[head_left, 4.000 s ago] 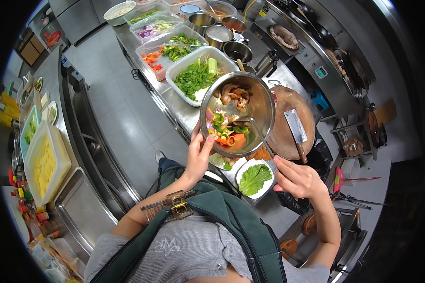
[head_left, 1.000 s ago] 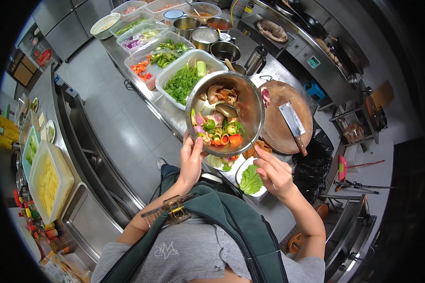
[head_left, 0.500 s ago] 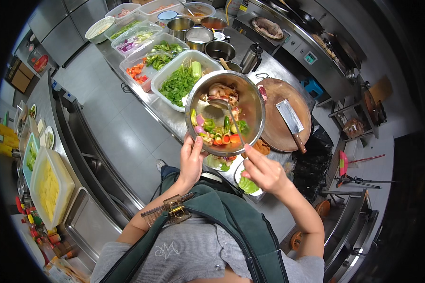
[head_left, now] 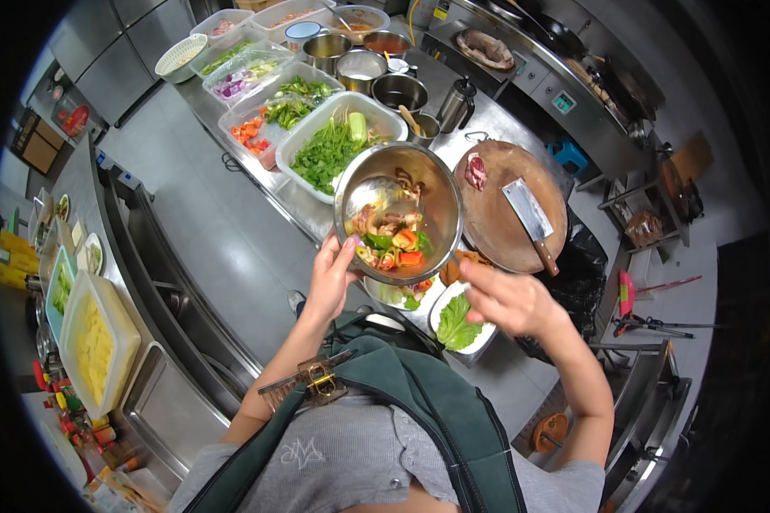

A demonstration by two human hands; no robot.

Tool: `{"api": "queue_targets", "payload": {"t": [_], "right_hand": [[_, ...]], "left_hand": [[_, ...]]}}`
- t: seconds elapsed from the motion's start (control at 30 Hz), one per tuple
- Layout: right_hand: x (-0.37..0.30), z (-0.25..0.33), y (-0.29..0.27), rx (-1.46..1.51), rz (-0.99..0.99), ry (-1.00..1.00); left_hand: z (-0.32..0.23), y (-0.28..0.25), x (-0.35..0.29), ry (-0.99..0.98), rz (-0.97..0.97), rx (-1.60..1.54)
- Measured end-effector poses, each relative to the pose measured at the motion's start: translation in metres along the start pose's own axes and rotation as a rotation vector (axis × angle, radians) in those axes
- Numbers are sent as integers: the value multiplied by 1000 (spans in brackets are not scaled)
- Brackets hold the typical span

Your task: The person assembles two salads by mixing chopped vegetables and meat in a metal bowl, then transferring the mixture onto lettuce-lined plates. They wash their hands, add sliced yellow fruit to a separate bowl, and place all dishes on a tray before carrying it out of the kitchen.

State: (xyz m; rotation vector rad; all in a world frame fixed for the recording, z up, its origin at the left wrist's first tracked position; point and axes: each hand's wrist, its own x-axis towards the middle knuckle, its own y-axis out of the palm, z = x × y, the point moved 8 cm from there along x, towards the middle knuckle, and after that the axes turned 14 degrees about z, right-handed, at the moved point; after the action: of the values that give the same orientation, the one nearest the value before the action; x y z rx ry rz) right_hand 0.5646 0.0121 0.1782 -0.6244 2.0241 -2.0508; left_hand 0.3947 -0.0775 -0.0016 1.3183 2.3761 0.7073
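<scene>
My left hand (head_left: 327, 282) grips the near-left rim of a steel mixing bowl (head_left: 441, 184), held above the table edge and tilted toward me. Pieces of meat (head_left: 393, 221) and cut red and green peppers (head_left: 405, 248) lie inside, mostly at the near side. Just off the bowl's near-right rim is my right hand (head_left: 518, 299), its fingers curled and smeared by motion. Whether it still holds the spoon does not show. Below it sits a white dish with a lettuce leaf (head_left: 459, 323). Another plate of food (head_left: 393, 293) is partly hidden under the bowl.
A round chopping board (head_left: 496, 231) with a cleaver (head_left: 528, 209) and a meat piece (head_left: 476, 171) is at right. Beyond the bowl stand a tub of greens (head_left: 329, 154), steel pots (head_left: 399, 90) and a flask (head_left: 458, 104). Another counter (head_left: 167, 410) runs along the left.
My right hand has moved right and down, away from the bowl, and the spoon no longer shows inside. The bowl has shifted slightly left, and its contents have tumbled into a new heap.
</scene>
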Motion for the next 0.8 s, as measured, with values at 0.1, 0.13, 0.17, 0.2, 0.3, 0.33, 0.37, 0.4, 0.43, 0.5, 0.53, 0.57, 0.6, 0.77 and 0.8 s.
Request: {"api": "queue_targets", "payload": {"t": [0.1,0.13,0.17,0.2,0.3,0.33,0.37,0.4,0.43,0.5,0.53,0.57,0.6,0.77,0.8], "right_hand": [[5,-21,23,-148,14,59],[5,-24,34,-103,33,96],[5,-25,46,-47,51,139],[4,-22,53,5,4,159],[-19,-43,83,749,-128,587],[-28,-50,98,1046,-220,742],[-37,-55,111,1261,-335,870],[-42,-57,123,1477,-463,966],[-42,-60,132,1714,-638,960],[-48,-61,153,1935,-760,1130],[-50,-60,162,2087,-848,1182],[-54,-64,164,2094,-899,1204],[-53,-70,158,2047,-891,1128],[-57,-81,115,1711,-854,997],[-53,-80,102,1616,-839,934]], "left_hand": [[-1,-3,1,-112,55,99],[-2,-4,1,-138,54,59],[-3,-5,1,-154,57,4],[-9,-10,1,-129,11,53],[-19,-19,-1,-23,-125,197],[-17,-19,0,-39,-126,243],[-14,-19,1,-31,-155,273],[-10,-19,0,-41,-183,316],[-4,-18,0,-43,-176,262],[4,-14,1,-53,-119,220],[7,-13,1,-65,-101,213],[11,-11,0,-84,-74,158],[16,-9,0,-109,-66,110],[20,-1,-1,-123,-43,-30],[20,1,-1,-125,-40,-44]]}}
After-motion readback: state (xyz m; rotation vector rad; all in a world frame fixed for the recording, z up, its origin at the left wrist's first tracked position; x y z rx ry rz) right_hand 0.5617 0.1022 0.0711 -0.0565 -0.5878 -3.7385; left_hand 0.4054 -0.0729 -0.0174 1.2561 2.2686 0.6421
